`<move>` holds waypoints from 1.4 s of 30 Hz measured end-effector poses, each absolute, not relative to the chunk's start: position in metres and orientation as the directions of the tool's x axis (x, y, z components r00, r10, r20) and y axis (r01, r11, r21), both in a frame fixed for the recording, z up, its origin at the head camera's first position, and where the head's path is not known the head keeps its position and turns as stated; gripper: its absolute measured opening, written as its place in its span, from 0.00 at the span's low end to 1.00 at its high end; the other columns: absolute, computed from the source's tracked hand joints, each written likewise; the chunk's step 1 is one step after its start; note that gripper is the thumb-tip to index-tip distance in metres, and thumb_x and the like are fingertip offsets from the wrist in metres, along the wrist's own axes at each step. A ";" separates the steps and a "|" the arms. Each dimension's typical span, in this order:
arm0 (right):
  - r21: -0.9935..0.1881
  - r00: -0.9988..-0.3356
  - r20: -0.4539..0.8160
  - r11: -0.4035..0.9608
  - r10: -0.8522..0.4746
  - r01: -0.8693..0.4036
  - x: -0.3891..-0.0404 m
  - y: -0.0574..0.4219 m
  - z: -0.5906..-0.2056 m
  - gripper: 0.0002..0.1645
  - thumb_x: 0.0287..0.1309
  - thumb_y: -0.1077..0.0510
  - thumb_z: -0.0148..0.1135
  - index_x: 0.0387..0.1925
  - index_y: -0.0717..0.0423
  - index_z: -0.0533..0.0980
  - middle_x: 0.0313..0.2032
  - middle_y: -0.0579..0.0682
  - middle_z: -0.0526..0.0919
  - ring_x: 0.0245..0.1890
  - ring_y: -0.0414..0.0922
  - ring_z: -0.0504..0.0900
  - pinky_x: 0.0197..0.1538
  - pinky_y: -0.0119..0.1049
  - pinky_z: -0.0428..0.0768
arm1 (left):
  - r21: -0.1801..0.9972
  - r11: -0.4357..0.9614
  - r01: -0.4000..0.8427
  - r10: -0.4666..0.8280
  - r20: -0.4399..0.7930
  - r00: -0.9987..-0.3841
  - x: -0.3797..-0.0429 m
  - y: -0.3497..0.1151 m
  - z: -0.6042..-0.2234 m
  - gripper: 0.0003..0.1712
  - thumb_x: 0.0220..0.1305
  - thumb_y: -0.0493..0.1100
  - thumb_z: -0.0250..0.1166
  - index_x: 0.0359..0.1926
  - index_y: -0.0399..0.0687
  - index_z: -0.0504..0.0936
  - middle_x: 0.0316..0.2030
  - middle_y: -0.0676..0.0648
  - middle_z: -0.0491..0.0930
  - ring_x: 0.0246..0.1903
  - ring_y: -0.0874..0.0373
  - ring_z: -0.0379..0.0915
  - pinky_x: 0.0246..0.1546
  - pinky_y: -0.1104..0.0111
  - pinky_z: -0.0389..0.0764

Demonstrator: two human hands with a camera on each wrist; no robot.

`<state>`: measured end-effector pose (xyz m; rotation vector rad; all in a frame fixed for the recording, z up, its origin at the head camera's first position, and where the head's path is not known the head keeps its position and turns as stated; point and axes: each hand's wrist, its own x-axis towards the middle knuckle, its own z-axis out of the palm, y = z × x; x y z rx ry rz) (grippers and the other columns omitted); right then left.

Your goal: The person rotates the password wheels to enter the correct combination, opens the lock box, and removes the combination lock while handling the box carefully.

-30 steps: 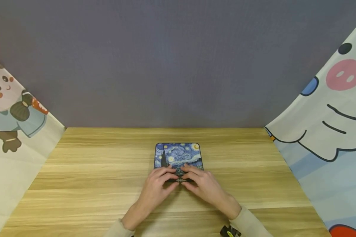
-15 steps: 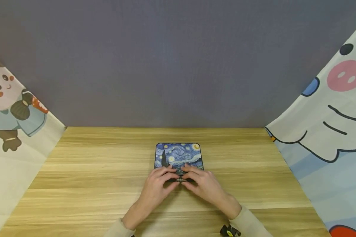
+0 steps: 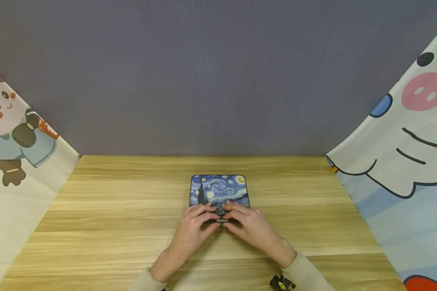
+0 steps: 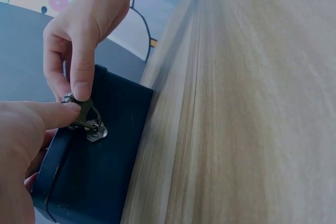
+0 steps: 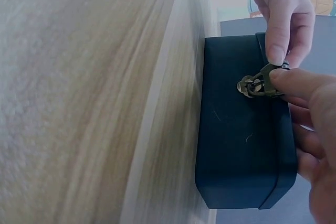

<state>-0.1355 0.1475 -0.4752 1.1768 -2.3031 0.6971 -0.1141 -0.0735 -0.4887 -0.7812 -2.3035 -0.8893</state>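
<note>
A dark box (image 5: 236, 129) with a painted night-sky lid (image 3: 218, 188) sits on the table. A bronze-coloured combination padlock (image 4: 85, 115) hangs at its front, its shackle through a silver hasp plate (image 5: 244, 86). My left hand (image 3: 194, 224) and right hand (image 3: 253, 228) meet there, one at each end of the lock. Both thumbs press the padlock's face, and index fingers hold it from above, around the ridged dials (image 5: 285, 65). Other fingers rest on the lid's front part, covering it in the head view. The digits on the dials are too small to read.
The wood-grain table (image 3: 113, 202) spreads around the box. A grey panel (image 3: 204, 81) stands behind, with cartoon-printed cloths (image 3: 404, 141) along both sides. A small black object (image 3: 282, 283) shows beside my right cuff.
</note>
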 end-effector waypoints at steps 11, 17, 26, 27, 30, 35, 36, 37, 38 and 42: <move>-0.233 -0.525 0.602 0.497 -0.601 -0.836 -0.137 0.148 -0.475 0.15 0.45 0.58 0.83 0.36 0.56 0.86 0.50 0.55 0.89 0.51 0.53 0.89 0.45 0.36 0.88 | 0.407 0.611 0.679 0.309 0.667 -0.678 -0.115 -0.074 -0.489 0.15 0.43 0.42 0.86 0.33 0.50 0.90 0.44 0.48 0.89 0.52 0.49 0.85 0.54 0.54 0.84; -0.242 -0.529 0.601 0.494 -0.599 -0.835 -0.137 0.147 -0.476 0.15 0.45 0.59 0.84 0.35 0.55 0.85 0.50 0.55 0.89 0.51 0.52 0.89 0.43 0.35 0.88 | 0.412 0.608 0.678 0.310 0.663 -0.681 -0.115 -0.074 -0.489 0.14 0.44 0.42 0.85 0.34 0.50 0.90 0.45 0.48 0.89 0.53 0.49 0.85 0.54 0.54 0.84; -0.250 -0.550 0.578 0.511 -0.603 -0.823 -0.136 0.147 -0.474 0.14 0.47 0.58 0.83 0.36 0.54 0.86 0.50 0.53 0.88 0.52 0.50 0.88 0.44 0.34 0.88 | 0.406 0.628 0.664 0.310 0.652 -0.692 -0.115 -0.074 -0.489 0.14 0.44 0.43 0.86 0.34 0.52 0.91 0.44 0.49 0.89 0.53 0.50 0.85 0.55 0.54 0.83; -0.252 -0.552 0.576 0.511 -0.603 -0.822 -0.136 0.147 -0.473 0.14 0.47 0.58 0.83 0.36 0.54 0.86 0.50 0.53 0.88 0.52 0.50 0.88 0.43 0.34 0.88 | 0.406 0.629 0.663 0.310 0.651 -0.693 -0.115 -0.074 -0.489 0.14 0.44 0.43 0.86 0.34 0.52 0.91 0.44 0.49 0.89 0.53 0.50 0.85 0.55 0.54 0.83; -0.257 -0.552 0.577 0.508 -0.602 -0.822 -0.136 0.147 -0.474 0.14 0.47 0.59 0.83 0.36 0.54 0.86 0.50 0.54 0.88 0.52 0.51 0.88 0.43 0.33 0.88 | 0.407 0.631 0.661 0.309 0.649 -0.695 -0.115 -0.073 -0.489 0.15 0.44 0.43 0.86 0.34 0.52 0.91 0.44 0.49 0.89 0.53 0.50 0.85 0.55 0.54 0.83; -0.262 -0.544 0.587 0.495 -0.600 -0.828 -0.136 0.147 -0.475 0.15 0.46 0.60 0.84 0.36 0.55 0.86 0.49 0.55 0.88 0.51 0.52 0.89 0.41 0.33 0.88 | 0.410 0.628 0.661 0.312 0.646 -0.696 -0.115 -0.073 -0.489 0.14 0.44 0.43 0.86 0.34 0.52 0.91 0.44 0.49 0.89 0.53 0.50 0.85 0.55 0.54 0.83; -0.263 -0.542 0.589 0.492 -0.600 -0.830 -0.136 0.147 -0.475 0.15 0.46 0.60 0.84 0.36 0.56 0.86 0.49 0.55 0.88 0.51 0.52 0.89 0.41 0.33 0.88 | 0.409 0.628 0.661 0.312 0.646 -0.696 -0.115 -0.073 -0.489 0.14 0.44 0.43 0.86 0.34 0.52 0.91 0.44 0.49 0.89 0.53 0.50 0.85 0.55 0.54 0.83; -0.262 -0.540 0.590 0.490 -0.600 -0.831 -0.136 0.147 -0.475 0.15 0.46 0.60 0.84 0.36 0.56 0.86 0.49 0.55 0.88 0.50 0.52 0.89 0.41 0.33 0.88 | 0.409 0.629 0.661 0.312 0.646 -0.697 -0.115 -0.073 -0.489 0.14 0.44 0.43 0.86 0.33 0.52 0.91 0.44 0.49 0.89 0.53 0.50 0.85 0.55 0.54 0.83; -0.259 -0.537 0.592 0.489 -0.601 -0.833 -0.137 0.148 -0.475 0.15 0.46 0.60 0.84 0.36 0.56 0.86 0.49 0.55 0.88 0.50 0.52 0.89 0.41 0.33 0.88 | 0.409 0.630 0.660 0.311 0.646 -0.697 -0.115 -0.073 -0.489 0.14 0.44 0.43 0.86 0.33 0.52 0.91 0.44 0.49 0.89 0.53 0.50 0.85 0.55 0.54 0.83; -0.251 -0.531 0.593 0.488 -0.605 -0.836 -0.137 0.148 -0.476 0.15 0.46 0.60 0.83 0.36 0.56 0.86 0.49 0.55 0.89 0.50 0.53 0.89 0.41 0.33 0.89 | 0.411 0.633 0.657 0.308 0.644 -0.700 -0.114 -0.073 -0.489 0.15 0.44 0.43 0.86 0.33 0.52 0.90 0.44 0.49 0.89 0.53 0.50 0.85 0.55 0.54 0.83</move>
